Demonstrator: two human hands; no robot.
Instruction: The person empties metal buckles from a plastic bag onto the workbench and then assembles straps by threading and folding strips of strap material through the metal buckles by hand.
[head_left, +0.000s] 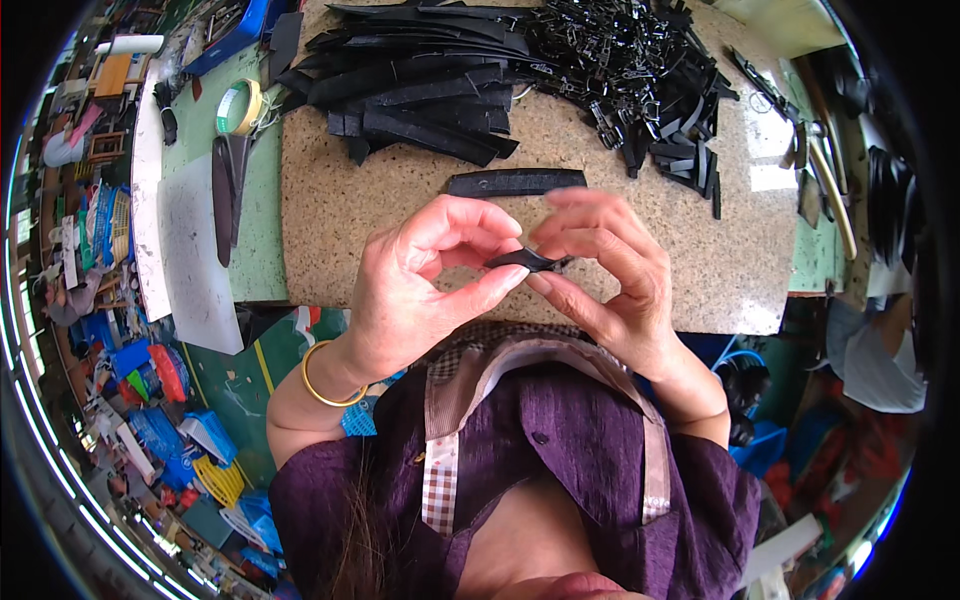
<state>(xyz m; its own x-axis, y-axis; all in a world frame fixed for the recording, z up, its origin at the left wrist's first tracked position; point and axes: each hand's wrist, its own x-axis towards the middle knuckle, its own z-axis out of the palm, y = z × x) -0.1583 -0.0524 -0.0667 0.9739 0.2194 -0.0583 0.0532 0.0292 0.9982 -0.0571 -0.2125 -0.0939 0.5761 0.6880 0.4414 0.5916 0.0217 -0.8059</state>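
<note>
Between my hands, just above the near part of the speckled board, is a small folded black strip [525,261]. My left hand [425,275] pinches its left part between thumb and fingers. From the other side, my right hand [605,265] grips the right end, with the thumb below and the index finger above; its outer fingers are slightly blurred. Something small and dark shows at that end, but I cannot make out what. Beyond my fingertips a wider black strip [515,181] lies flat on the board.
The speckled board [370,220] bears a pile of long black strips [420,80] at the far left, a heap of metal buckles [610,60], and short black strips [690,155]. Tape [240,107] and dark strips [230,190] lie left; a hammer-like tool [830,190] lies right.
</note>
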